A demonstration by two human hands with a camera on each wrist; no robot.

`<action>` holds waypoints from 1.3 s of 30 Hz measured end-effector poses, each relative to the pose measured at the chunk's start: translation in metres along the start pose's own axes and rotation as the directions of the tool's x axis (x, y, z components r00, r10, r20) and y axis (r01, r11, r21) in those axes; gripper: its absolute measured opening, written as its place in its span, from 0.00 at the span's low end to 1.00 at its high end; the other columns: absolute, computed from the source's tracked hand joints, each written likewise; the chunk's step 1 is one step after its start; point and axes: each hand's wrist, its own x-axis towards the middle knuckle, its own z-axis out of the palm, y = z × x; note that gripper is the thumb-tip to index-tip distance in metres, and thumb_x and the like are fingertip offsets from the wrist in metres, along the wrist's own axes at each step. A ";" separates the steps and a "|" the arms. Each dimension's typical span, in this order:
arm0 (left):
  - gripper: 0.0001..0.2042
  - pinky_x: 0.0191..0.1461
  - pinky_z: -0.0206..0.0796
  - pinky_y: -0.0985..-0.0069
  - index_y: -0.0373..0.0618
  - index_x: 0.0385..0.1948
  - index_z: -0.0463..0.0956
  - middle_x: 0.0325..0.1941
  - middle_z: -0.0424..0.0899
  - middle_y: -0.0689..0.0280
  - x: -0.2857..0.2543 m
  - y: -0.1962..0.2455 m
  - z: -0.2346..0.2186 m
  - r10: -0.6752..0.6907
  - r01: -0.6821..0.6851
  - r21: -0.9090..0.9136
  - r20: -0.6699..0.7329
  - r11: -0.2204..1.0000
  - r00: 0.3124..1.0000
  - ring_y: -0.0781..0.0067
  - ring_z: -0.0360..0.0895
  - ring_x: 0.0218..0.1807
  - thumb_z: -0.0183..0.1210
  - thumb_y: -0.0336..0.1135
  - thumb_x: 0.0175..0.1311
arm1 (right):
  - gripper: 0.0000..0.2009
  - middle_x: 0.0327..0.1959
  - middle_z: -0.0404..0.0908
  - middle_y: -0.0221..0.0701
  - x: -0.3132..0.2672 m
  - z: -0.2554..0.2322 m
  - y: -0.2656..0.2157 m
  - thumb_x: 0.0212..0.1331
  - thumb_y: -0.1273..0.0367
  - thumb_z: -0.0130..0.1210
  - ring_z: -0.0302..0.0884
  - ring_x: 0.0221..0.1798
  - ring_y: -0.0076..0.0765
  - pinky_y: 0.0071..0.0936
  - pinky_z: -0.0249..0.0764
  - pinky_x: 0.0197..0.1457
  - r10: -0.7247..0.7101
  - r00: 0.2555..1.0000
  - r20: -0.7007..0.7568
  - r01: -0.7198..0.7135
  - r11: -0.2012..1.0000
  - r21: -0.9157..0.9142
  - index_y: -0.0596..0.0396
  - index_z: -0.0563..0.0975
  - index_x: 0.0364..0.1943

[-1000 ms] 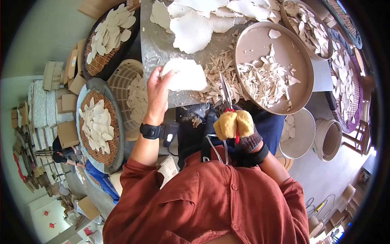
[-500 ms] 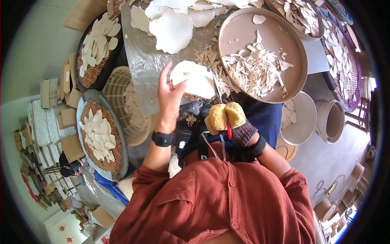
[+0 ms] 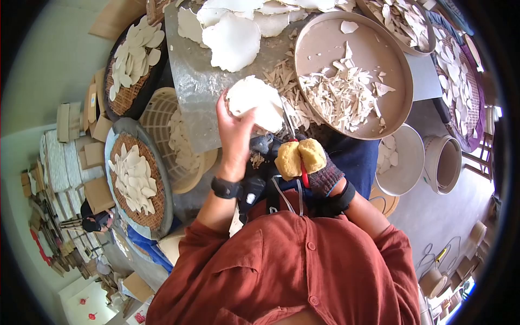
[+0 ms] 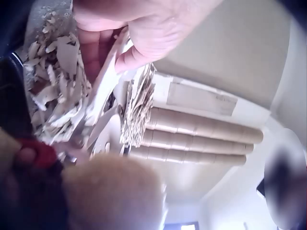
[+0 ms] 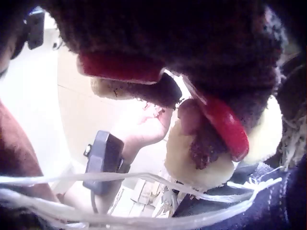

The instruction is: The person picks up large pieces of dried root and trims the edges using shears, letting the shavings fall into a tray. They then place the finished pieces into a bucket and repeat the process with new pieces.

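My bare left hand (image 3: 235, 132) pinches a thin off-white slab (image 3: 261, 105) with a rough, rounded edge, thumb on its upper face. In the left wrist view the slab (image 4: 108, 79) appears nearly edge-on between thumb and fingers. My right hand (image 3: 327, 174), in a dark knitted glove, grips red-handled scissors (image 3: 304, 172). Thick yellow foam pads (image 3: 300, 158) wrap around the fingers at the handles and hide part of the grip. The scissor blades point away from me, right at the slab's right edge. Red handles (image 5: 225, 129) also show below the glove in the right wrist view.
A round tray (image 3: 407, 89) of off-white slivers stands on the metal table (image 3: 189, 103), with loose slivers beside it. Larger untrimmed sheets (image 3: 233, 46) lie at the back. Baskets and woven trays (image 3: 154, 214) of cut pieces stand left; a white bucket (image 3: 407, 173) stands right.
My left hand has brought the slab rightward to the scissors and turned it slightly. The blades, apart from the slab a second ago, now meet its right edge.
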 end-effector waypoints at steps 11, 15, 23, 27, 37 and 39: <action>0.36 0.52 0.67 0.79 0.46 0.65 0.43 0.54 0.68 0.59 -0.002 0.035 -0.003 0.291 -0.296 0.370 0.070 0.881 0.954 0.72 0.71 0.51 0.50 0.14 0.55 | 0.10 0.41 0.79 0.35 0.005 -0.002 -0.008 0.55 0.74 0.51 0.77 0.46 0.36 0.28 0.70 0.50 -0.193 0.977 0.093 0.197 0.980 -0.036 0.58 0.75 0.41; 0.36 0.49 0.71 0.76 0.49 0.66 0.43 0.56 0.67 0.58 -0.005 0.013 0.001 0.208 -0.215 0.087 0.084 0.973 0.975 0.71 0.72 0.51 0.52 0.19 0.58 | 0.10 0.42 0.79 0.36 0.010 0.010 -0.004 0.55 0.76 0.50 0.77 0.47 0.34 0.27 0.70 0.52 -0.177 0.983 0.052 0.168 0.976 0.139 0.58 0.74 0.43; 0.37 0.49 0.71 0.72 0.47 0.66 0.43 0.57 0.66 0.58 -0.009 0.007 0.021 0.068 -0.068 0.000 0.057 0.998 0.996 0.69 0.71 0.52 0.54 0.21 0.56 | 0.13 0.40 0.79 0.36 0.007 0.003 -0.024 0.50 0.72 0.55 0.77 0.43 0.40 0.31 0.72 0.48 -0.297 0.948 0.117 0.319 0.898 -0.302 0.56 0.75 0.41; 0.38 0.55 0.67 0.73 0.43 0.65 0.43 0.58 0.64 0.56 0.000 0.004 0.026 0.018 -0.018 -0.004 0.091 1.000 0.996 0.69 0.69 0.54 0.56 0.19 0.52 | 0.18 0.38 0.79 0.36 -0.002 -0.001 -0.025 0.41 0.66 0.61 0.76 0.43 0.44 0.34 0.72 0.47 -0.278 0.955 0.099 0.290 0.820 -0.493 0.53 0.75 0.40; 0.37 0.56 0.67 0.73 0.42 0.64 0.46 0.55 0.69 0.58 0.006 0.011 0.045 -0.096 0.107 -0.019 0.296 0.994 0.950 0.69 0.70 0.54 0.55 0.19 0.50 | 0.09 0.32 0.78 0.36 -0.002 -0.023 -0.033 0.45 0.71 0.57 0.76 0.37 0.45 0.36 0.73 0.41 -0.364 0.929 0.072 0.335 0.738 -0.585 0.54 0.74 0.33; 0.37 0.56 0.67 0.73 0.41 0.63 0.46 0.55 0.69 0.58 0.007 0.011 0.046 -0.129 0.135 0.001 0.297 0.991 0.946 0.69 0.71 0.54 0.55 0.19 0.50 | 0.08 0.33 0.79 0.36 -0.007 -0.019 -0.035 0.51 0.70 0.53 0.77 0.37 0.40 0.32 0.73 0.41 -0.362 0.931 0.050 0.326 0.762 -0.559 0.57 0.75 0.34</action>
